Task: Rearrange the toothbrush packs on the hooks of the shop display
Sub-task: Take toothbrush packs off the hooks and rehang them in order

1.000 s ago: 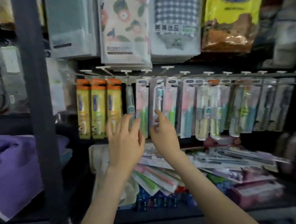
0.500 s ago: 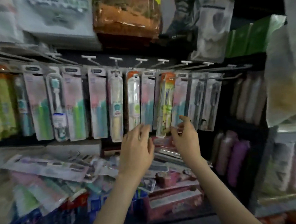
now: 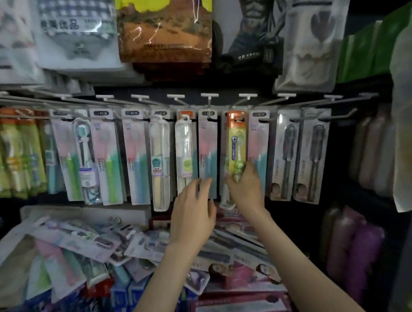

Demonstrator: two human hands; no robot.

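A row of toothbrush packs hangs from white wire hooks (image 3: 209,99) across the display. My right hand (image 3: 247,189) grips the bottom of a yellow-green pack with an orange top (image 3: 236,144), which hangs on a hook near the middle. My left hand (image 3: 192,213) reaches up beside it, fingers spread, fingertips touching the lower edge of a pink-and-teal pack (image 3: 207,153). Two dark-brush packs (image 3: 297,154) hang to the right, and clear-cased brushes (image 3: 160,164) to the left.
Below the hooks a shelf holds a loose heap of toothbrush packs (image 3: 84,240) and toothpaste boxes (image 3: 237,307). Large bagged goods (image 3: 164,29) hang above. Pink and purple bottles (image 3: 352,243) stand at the lower right. Orange-topped green packs (image 3: 7,155) hang at the far left.
The view has swung right along the row and my hands followed. My right hand has closed on the bottom of the yellow-green pack; my left hand moved up to the pink-and-teal pack.
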